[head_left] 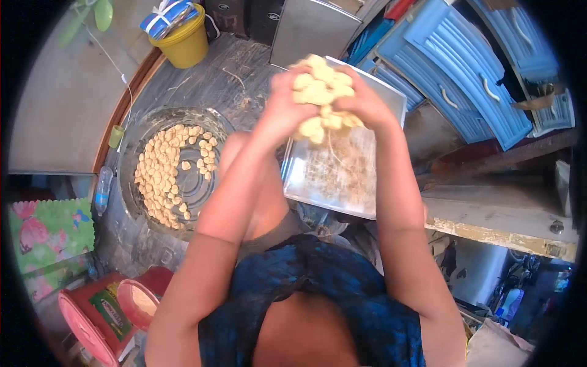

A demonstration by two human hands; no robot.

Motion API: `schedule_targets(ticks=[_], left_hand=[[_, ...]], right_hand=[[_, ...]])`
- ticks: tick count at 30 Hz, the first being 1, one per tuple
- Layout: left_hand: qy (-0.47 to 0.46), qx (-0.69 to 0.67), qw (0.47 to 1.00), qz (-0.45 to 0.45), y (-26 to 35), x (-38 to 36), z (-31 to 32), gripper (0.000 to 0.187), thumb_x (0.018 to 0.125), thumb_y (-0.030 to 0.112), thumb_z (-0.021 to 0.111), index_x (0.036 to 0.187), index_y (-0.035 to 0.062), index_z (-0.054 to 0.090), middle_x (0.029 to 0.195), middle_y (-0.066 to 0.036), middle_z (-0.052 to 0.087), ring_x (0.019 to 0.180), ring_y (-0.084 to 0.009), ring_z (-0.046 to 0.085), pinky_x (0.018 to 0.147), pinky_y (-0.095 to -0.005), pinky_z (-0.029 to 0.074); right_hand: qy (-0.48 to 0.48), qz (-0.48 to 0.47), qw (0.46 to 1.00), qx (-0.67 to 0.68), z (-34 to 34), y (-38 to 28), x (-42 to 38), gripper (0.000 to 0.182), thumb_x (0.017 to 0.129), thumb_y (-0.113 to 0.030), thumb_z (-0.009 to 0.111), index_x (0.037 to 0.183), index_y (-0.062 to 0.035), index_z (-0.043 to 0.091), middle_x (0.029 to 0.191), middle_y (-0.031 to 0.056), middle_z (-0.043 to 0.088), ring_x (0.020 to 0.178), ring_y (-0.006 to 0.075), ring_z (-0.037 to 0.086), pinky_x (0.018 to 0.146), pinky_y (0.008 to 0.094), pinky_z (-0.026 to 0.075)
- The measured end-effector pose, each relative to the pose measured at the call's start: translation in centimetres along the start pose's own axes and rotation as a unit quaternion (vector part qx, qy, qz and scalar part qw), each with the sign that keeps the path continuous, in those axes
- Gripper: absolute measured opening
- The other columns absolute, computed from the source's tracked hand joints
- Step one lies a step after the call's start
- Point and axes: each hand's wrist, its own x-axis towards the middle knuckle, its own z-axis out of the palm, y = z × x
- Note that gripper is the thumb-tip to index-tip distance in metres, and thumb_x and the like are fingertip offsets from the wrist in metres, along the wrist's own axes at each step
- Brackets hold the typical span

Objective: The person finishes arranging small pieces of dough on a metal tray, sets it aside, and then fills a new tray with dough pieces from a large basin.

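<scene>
The cluster of dough pieces [318,88], pale yellow and rounded, is held in both hands above the far part of the metal tray [302,174], which is the reference item for all locations below. The left hand [284,110] is curved around the near left side of the cluster. The right hand [370,104] encloses the opposite side. The hands are cupped toward each other, fingers spread, with the cluster compressed between them; motion blur hides the exact fingertip contacts.

The visible surface of the tray carries a scattered brownish residue.

Left of the tray is a round basin [195,183]. It contains many separate rounded pieces [158,174], grouped mainly along its left side, with a smaller group at its far right side.

State of progress, as judged: the larger quantity is already in the basin; the held batch is in neither container. Whether further pieces exist out of view cannot be determined.

Beyond the tray, to the left, is a yellow bucket [188,49] with a blue and white package [174,15] on top. Far left of the tray are a plastic bottle [103,191] and a green floral cloth [55,232]. Blue slatted cabinet fronts [452,67] are located to its far right.
</scene>
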Motion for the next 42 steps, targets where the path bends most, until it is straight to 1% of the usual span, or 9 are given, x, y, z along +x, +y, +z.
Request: schedule_targets(ticks=[4,6,18,30,36,37,38,39,42], left_hand=[[-0.176,0.201,0.963,-0.033,-6.5,0.2,7.7,0.073,0.064,0.014,0.071,0.131,0.0113,0.043,0.125,-0.021,0.034,0.114,-0.0393,0.045,0.101,-0.0370,0.038],[-0.253,0.342,0.904,-0.041,-10.1,-1.4,9.1,0.085,0.064,0.020,0.073,0.140,0.0181,0.035,0.133,-0.022,0.030,0.119,-0.0419,0.044,0.100,-0.0379,0.039],[-0.195,0.388,0.901,0.015,-7.4,0.5,6.5,0.054,0.073,0.006,0.062,0.126,0.0104,0.052,0.115,-0.017,0.055,0.095,-0.0305,0.059,0.085,-0.0348,0.047],[-0.203,0.435,0.872,-0.098,-5.5,-0.6,7.6,0.044,0.078,0.008,0.058,0.122,0.0048,0.056,0.110,-0.018,0.063,0.102,-0.0264,0.060,0.089,-0.0340,0.045],[-0.162,0.433,0.880,0.105,-4.1,-3.7,8.8,0.042,0.074,0.012,0.059,0.116,0.0068,0.060,0.107,-0.022,0.062,0.102,-0.0377,0.057,0.089,-0.0383,0.046],[-0.238,0.422,0.875,-0.004,-2.5,-4.7,9.8,0.050,0.081,0.021,0.056,0.129,0.0052,0.050,0.124,-0.025,0.052,0.118,-0.0365,0.048,0.099,-0.0388,0.038],[-0.258,0.433,0.863,-0.048,-0.8,-7.9,11.6,0.035,0.077,0.012,0.060,0.112,0.0066,0.060,0.097,-0.013,0.059,0.078,-0.0267,0.058,0.072,-0.0350,0.050],[-0.398,0.325,0.821,0.248,-3.9,-9.9,11.4,0.022,0.078,0.014,0.056,0.097,0.0032,0.060,0.090,-0.015,0.058,0.077,-0.0306,0.060,0.070,-0.0401,0.050],[-0.636,0.356,0.684,-0.022,-3.2,-15.7,14.1,0.014,0.079,0.012,0.050,0.087,0.0018,0.055,0.086,-0.015,0.056,0.081,-0.0314,0.061,0.068,-0.0429,0.051]], right_hand=[[0.093,0.079,0.992,0.020,-5.1,10.1,-6.8,0.076,0.065,-0.013,0.070,0.133,-0.0061,0.036,0.117,0.0138,0.053,0.112,0.0256,0.050,0.092,0.0342,0.043],[0.179,0.125,0.886,-0.409,-5.4,15.6,-9.8,0.078,0.066,-0.017,0.073,0.134,-0.0090,0.036,0.123,0.0178,0.049,0.120,0.0299,0.043,0.097,0.0369,0.039],[0.203,0.077,0.948,-0.232,-7.3,12.8,-17.7,0.042,0.073,-0.020,0.071,0.109,-0.0054,0.055,0.110,0.0164,0.053,0.092,0.0315,0.059,0.084,0.0384,0.047],[-0.288,0.253,0.848,-0.366,5.7,16.9,-27.3,0.033,0.079,-0.024,0.061,0.104,-0.0032,0.059,0.095,0.0213,0.063,0.094,0.0370,0.060,0.081,0.0439,0.048],[-0.394,0.335,0.787,-0.337,8.8,24.2,-23.0,0.033,0.078,-0.015,0.054,0.107,-0.0006,0.061,0.103,0.0212,0.064,0.099,0.0366,0.061,0.083,0.0444,0.048],[-0.396,0.337,0.789,-0.327,8.9,24.1,-23.0,0.033,0.078,-0.015,0.054,0.106,-0.0007,0.061,0.103,0.0211,0.064,0.099,0.0363,0.061,0.083,0.0442,0.048],[-0.397,0.337,0.790,-0.323,8.8,23.4,-23.6,0.033,0.078,-0.015,0.055,0.106,-0.0008,0.061,0.103,0.0210,0.064,0.099,0.0361,0.061,0.084,0.0440,0.048],[-0.391,0.333,0.791,-0.333,7.9,22.6,-24.2,0.033,0.078,-0.016,0.055,0.106,-0.0009,0.061,0.103,0.0209,0.064,0.099,0.0359,0.061,0.084,0.0438,0.048],[-0.374,0.308,0.789,-0.378,5.5,20.8,-28.1,0.032,0.078,-0.016,0.055,0.106,-0.0013,0.062,0.104,0.0206,0.064,0.099,0.0352,0.061,0.084,0.0432,0.048]])
